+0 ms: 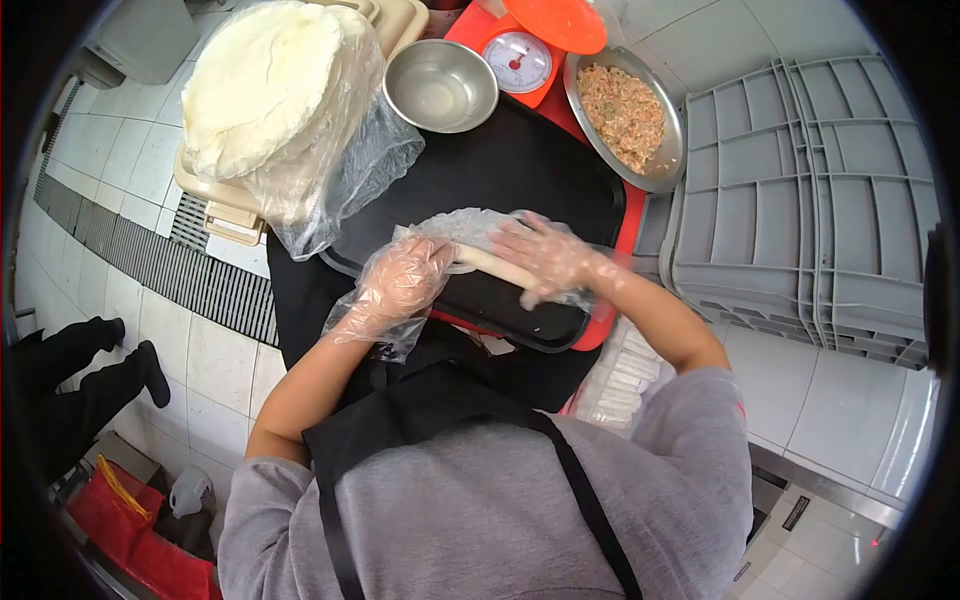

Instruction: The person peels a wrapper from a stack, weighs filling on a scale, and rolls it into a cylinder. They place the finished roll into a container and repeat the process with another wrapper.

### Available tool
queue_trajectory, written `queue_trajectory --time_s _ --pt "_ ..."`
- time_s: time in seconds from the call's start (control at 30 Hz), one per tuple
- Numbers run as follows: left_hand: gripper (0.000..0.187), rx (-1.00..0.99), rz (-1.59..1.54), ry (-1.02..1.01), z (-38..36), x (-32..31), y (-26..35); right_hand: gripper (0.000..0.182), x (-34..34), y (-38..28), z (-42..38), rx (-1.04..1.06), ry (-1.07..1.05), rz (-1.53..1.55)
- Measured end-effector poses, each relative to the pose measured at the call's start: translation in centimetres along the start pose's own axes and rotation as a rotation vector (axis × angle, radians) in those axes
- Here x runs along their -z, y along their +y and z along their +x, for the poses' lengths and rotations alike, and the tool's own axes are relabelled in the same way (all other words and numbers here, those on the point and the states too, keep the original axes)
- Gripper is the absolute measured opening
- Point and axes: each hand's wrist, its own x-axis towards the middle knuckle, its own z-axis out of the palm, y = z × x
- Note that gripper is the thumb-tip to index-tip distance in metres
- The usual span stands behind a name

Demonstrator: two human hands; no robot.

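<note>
A pale roll (pixel 495 268) lies at six o'clock on the black tray (pixel 480 170). The left hand (pixel 405 280), plastic-gloved, curls its fingers at the roll's nine o'clock end; whether it grips, I cannot tell. The right hand (pixel 545 258) spreads open over the three o'clock end. From the roll, a steel bowl (pixel 440 88) stands at eleven o'clock, chopped filling (pixel 622 118) at one.

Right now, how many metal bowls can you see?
2: one bowl at the far edge of the black tray, and a bowl of chopped mixture beside the kitchen scale. More could be hidden.
</note>
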Motion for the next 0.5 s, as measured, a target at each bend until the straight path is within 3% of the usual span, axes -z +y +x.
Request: queue_trajectory --time_s 0.13,0.2,0.33,0.43,0.5 --pt "0.035 0.003 0.009 -0.037 0.1 -0.3 0.0 0.104 0.4 0.5 -2.2 0.018 -0.110 -0.039" --pt "0.036 -0.008 0.014 -0.034 0.1 -0.5 0.0 0.102 0.1 1.0 1.3 0.142 0.073 0.068" --pt "0.038 -0.017 0.056 0.005 0.3 -0.1 0.2 0.101 0.8 2.0 6.8 0.252 0.244 0.021" --pt "0.037 0.005 0.044 -0.054 0.4 0.0 0.2 0.102 0.6 2.0 7.0 0.151 0.254 -0.030" --pt "0.036 -0.024 0.036 -0.049 0.7 0.1 0.2 0.101 0.3 1.9 5.1 -0.078 0.193 -0.043"
